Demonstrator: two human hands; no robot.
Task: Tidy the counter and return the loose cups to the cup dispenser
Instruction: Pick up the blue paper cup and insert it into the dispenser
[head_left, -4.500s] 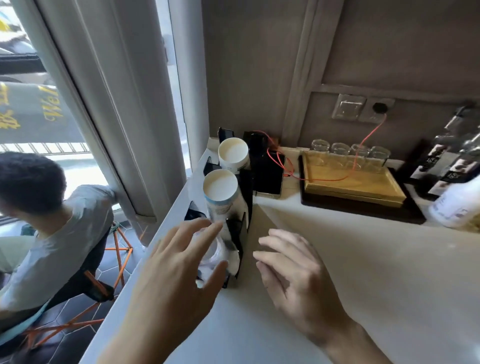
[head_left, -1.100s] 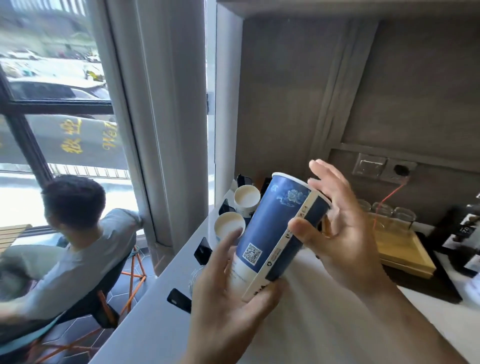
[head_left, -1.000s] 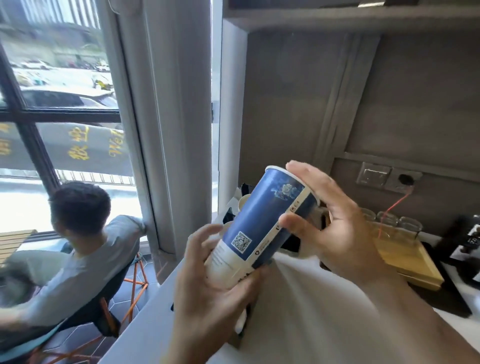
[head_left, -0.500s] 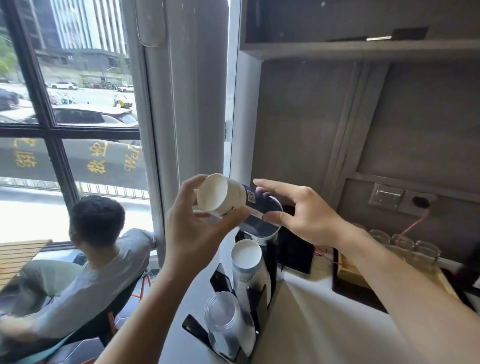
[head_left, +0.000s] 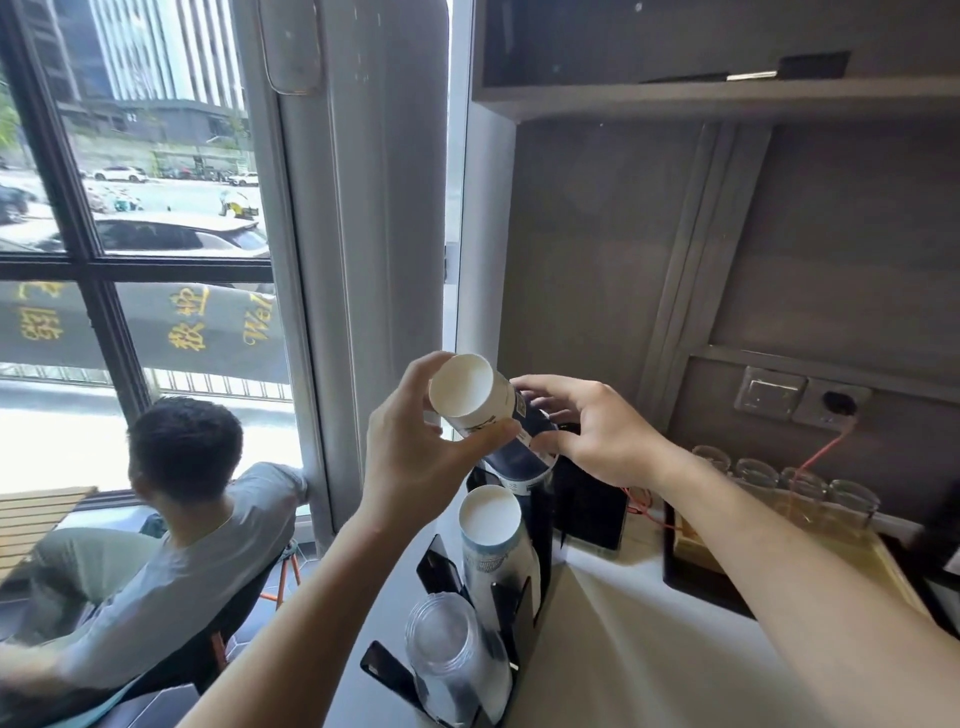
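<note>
Both hands hold a tall blue-and-white paper cup (head_left: 480, 402) upside down and tilted, its white base toward me. My left hand (head_left: 415, 452) grips the base end; my right hand (head_left: 592, 431) steadies the rim end. The cup's mouth sits at the top of the rear slot of the black cup dispenser (head_left: 524, 597). A stack of white paper cups (head_left: 493, 540) fills the middle slot. Clear plastic cups (head_left: 447, 660) fill the front slot.
The white counter (head_left: 649, 649) runs along a window. A phone on a red cable (head_left: 592, 504) leans by the wall. A dark tray with small glasses (head_left: 789, 488) lies at the right. A seated person (head_left: 171, 519) is beyond the counter's left edge.
The cup was lifted, turned upside down and brought over the dispenser. In the last half second it has lowered slightly toward the rear slot. My view has tilted up.
</note>
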